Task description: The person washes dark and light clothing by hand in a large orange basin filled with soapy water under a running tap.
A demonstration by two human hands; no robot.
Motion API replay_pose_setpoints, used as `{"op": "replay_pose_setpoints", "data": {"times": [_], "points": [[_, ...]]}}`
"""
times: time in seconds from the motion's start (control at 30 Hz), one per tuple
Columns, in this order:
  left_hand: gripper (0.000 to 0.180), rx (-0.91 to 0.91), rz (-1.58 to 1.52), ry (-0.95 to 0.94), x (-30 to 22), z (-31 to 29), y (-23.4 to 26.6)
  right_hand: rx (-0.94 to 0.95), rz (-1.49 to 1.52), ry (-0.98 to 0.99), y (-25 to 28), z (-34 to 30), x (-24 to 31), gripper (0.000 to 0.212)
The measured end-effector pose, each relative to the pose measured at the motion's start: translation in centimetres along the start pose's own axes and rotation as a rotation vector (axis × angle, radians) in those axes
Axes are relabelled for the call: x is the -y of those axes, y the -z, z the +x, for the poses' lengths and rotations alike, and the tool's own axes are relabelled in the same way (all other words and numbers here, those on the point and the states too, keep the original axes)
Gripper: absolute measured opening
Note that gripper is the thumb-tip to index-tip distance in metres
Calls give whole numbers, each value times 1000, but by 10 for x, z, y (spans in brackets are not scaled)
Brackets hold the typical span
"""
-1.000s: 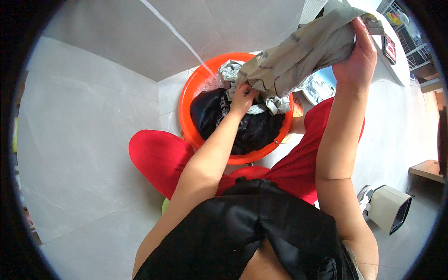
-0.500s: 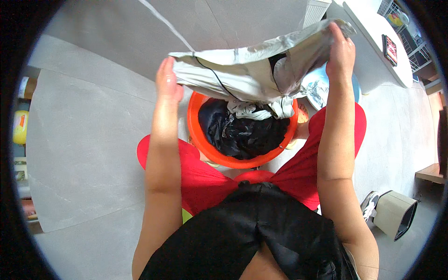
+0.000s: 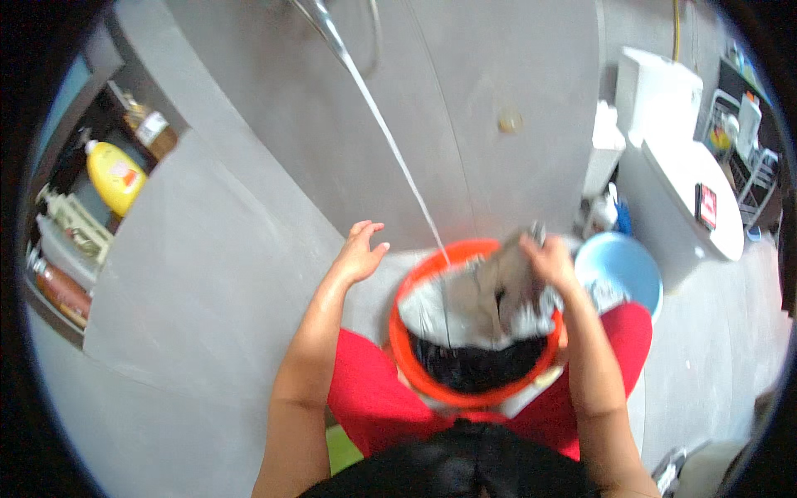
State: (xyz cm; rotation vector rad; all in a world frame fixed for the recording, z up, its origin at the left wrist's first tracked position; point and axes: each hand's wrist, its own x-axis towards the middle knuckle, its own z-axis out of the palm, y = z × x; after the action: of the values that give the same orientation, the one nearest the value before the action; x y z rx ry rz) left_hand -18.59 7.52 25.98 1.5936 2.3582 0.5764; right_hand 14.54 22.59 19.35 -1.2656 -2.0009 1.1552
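A pale grey-beige garment (image 3: pixel 473 307) with a thin black cord hangs partly inside the orange basin (image 3: pixel 402 353) between my knees. My right hand (image 3: pixel 548 261) is closed on its upper right end, above the basin's far right rim. Dark wet clothes (image 3: pixel 477 369) lie in the near part of the basin, and the pale garment covers the rest of what is inside. My left hand (image 3: pixel 363 253) is raised to the left of the basin, fingers apart, with nothing in it. Water from a faucet (image 3: pixel 325 26) runs down in a thin stream (image 3: pixel 390 137) to the basin's far side.
A light blue basin (image 3: pixel 627 266) with pale cloth in it stands right of the orange one. Beyond it is a white toilet (image 3: pixel 677 195) with a phone (image 3: pixel 706 206) on its lid. Several bottles, one yellow (image 3: pixel 116 177), line a shelf at the left.
The pale garment, stretched between both hands before, has come down into the orange basin. My left hand has let go of it; the right still grips it. The view has shifted, showing the faucet.
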Motion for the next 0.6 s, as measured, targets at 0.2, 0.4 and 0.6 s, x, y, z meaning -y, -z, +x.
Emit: {"op": "replay_pose_setpoints", "data": {"times": [0.2, 0.4, 0.6], "points": [[62, -827, 256, -669, -109, 43, 151, 125, -215, 225, -45, -9, -18, 41], [72, -864, 363, -534, -191, 122, 256, 250, -317, 337, -56, -19, 10, 39], [80, -710, 313, -346, -174, 170, 223, 275, -324, 380, -61, -27, 10, 40]]}}
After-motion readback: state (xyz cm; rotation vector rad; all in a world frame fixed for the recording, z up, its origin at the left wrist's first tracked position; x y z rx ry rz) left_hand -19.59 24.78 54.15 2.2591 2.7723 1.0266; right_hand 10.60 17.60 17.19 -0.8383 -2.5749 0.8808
